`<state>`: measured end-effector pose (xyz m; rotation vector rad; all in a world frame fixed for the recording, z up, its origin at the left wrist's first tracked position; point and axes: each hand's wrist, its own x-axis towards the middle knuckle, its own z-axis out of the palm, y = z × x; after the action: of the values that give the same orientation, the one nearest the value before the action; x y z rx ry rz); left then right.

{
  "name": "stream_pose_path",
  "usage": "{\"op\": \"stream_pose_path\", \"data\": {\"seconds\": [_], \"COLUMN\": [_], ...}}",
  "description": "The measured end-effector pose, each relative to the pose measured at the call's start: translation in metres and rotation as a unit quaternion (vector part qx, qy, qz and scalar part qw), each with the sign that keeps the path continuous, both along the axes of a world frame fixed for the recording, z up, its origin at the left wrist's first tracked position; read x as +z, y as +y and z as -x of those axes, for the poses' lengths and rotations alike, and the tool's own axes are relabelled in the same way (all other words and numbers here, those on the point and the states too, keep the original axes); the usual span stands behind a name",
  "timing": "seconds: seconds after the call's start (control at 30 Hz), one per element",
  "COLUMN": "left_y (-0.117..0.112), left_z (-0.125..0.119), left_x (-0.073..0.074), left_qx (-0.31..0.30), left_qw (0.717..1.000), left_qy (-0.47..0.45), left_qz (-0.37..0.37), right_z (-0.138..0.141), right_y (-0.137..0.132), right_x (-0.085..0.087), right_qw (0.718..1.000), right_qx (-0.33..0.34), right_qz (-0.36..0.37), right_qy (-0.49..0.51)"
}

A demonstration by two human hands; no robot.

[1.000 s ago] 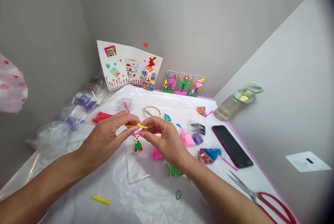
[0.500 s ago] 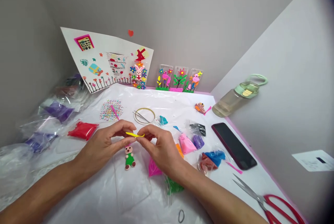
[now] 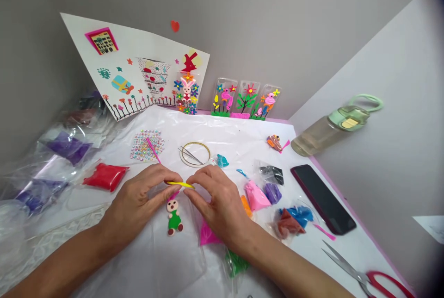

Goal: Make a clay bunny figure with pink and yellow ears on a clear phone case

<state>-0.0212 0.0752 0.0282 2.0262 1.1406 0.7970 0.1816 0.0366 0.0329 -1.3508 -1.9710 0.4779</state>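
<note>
A thin strip of yellow clay [image 3: 181, 184] is stretched between my two hands. My left hand [image 3: 144, 191] pinches its left end between thumb and fingers. The right end sits between the thumb and fingers of my right hand [image 3: 217, 196]. Just below lies a small clay figure [image 3: 174, 219] with a green body, a pale head and brown feet; my fingers partly cover the pink part on its head. It rests on a clear phone case [image 3: 189, 254], whose outline is faint against the white sheet.
Bagged clay lies around: red [image 3: 106, 176], pink [image 3: 256, 196], brown and blue [image 3: 293, 221], green [image 3: 236, 263]. Scissors [image 3: 354, 270], a phone [image 3: 323, 198] and a bottle [image 3: 329, 129] are on the right. Rhinestones [image 3: 140, 145] and a bangle [image 3: 195, 144] lie beyond my hands. Decorated cases [image 3: 248, 99] lean on the wall.
The yellow strip has tilted, its right end now lower, and looks straighter. Both hands keep their pinch. The camera view has shifted slightly, moving the right-side objects outward.
</note>
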Motion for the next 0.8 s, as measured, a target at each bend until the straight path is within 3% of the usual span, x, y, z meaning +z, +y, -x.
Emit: {"op": "stream_pose_path", "data": {"seconds": [0.23,0.5,0.8], "left_y": [-0.002,0.005,0.015], "left_z": [-0.001,0.006,0.013], "left_x": [-0.008,-0.002,-0.005], "left_qx": [-0.013,0.002,-0.047], "left_qw": [1.000,0.998,0.988], "left_qy": [-0.005,0.036,0.138], "left_qz": [0.003,0.043,-0.048], "right_z": [0.004,0.002,0.007], "right_y": [0.000,0.006,0.008], "right_x": [-0.006,-0.010,-0.009], "right_qw": [1.000,0.997,0.995], "right_qx": [-0.008,-0.012,0.009], "right_qz": [-0.008,0.067,0.055], "right_qy": [0.015,0.038,-0.085]}}
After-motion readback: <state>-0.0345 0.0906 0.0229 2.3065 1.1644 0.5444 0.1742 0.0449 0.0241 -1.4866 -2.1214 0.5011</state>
